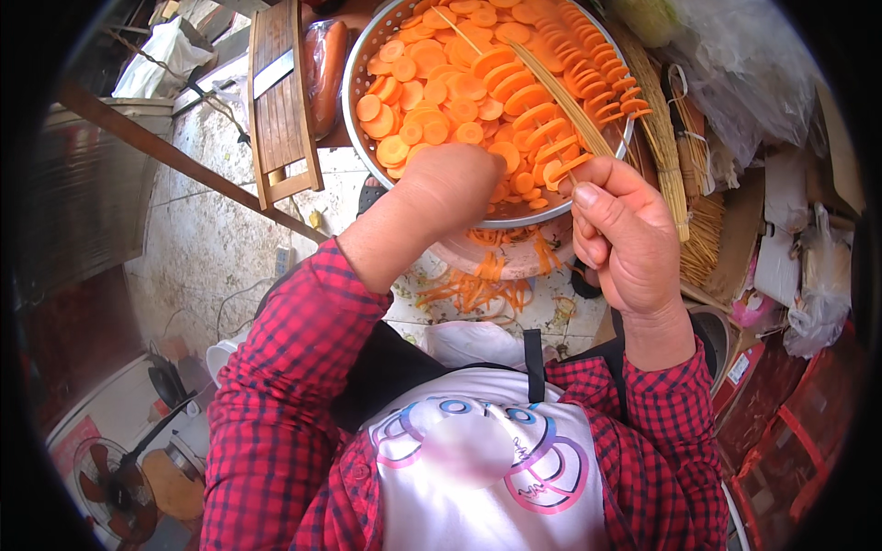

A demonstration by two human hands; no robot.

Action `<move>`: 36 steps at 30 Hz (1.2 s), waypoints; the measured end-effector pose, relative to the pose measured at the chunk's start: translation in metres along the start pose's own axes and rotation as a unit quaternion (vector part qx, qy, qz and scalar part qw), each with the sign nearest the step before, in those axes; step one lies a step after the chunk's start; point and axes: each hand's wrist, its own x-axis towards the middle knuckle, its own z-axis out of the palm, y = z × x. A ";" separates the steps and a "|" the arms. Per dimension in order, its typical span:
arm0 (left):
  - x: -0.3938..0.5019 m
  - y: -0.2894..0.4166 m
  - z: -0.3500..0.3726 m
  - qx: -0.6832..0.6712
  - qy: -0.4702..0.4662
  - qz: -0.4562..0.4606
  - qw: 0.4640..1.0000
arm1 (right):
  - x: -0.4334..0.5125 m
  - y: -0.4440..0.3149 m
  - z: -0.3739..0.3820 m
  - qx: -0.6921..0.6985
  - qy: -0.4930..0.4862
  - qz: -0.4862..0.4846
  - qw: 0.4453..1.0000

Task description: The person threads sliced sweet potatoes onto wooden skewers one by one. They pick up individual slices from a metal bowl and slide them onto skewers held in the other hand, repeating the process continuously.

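Note:
A perforated metal basin (353,131) full of round carrot slices (434,93) stands before me. My right hand (623,227), at the basin's near right rim, pinches the lower end of a thin wooden skewer (456,31). Several spaced carrot slices (527,100) are threaded along it, and its bare tip points away from me. A bundle of bare skewers (561,96) slants beside it, its near end meeting my right hand; whether the hand grips it is unclear. My left hand (455,182) is bent down over the loose slices, its fingers hidden beneath it.
Threaded carrot skewers (599,65) lie along the basin's right side. A wooden slicer (282,103) with a metal blade leans at left, beside a wrapped orange item (326,76). Carrot peelings (482,293) lie below the basin. Skewer bundles (661,144) and plastic bags (751,76) crowd the right.

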 end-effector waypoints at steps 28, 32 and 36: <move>0.010 -0.057 -0.041 -0.500 0.221 -0.103 0.831 | -0.001 0.001 -0.003 -0.020 -0.009 0.000 1.000; 0.004 -0.065 -0.054 -0.761 0.285 -0.039 0.582 | -0.003 -0.001 -0.003 -0.036 -0.036 0.033 0.998; 0.002 -0.072 -0.057 -0.804 0.313 -0.023 0.505 | -0.001 0.003 0.001 -0.054 -0.039 0.028 0.997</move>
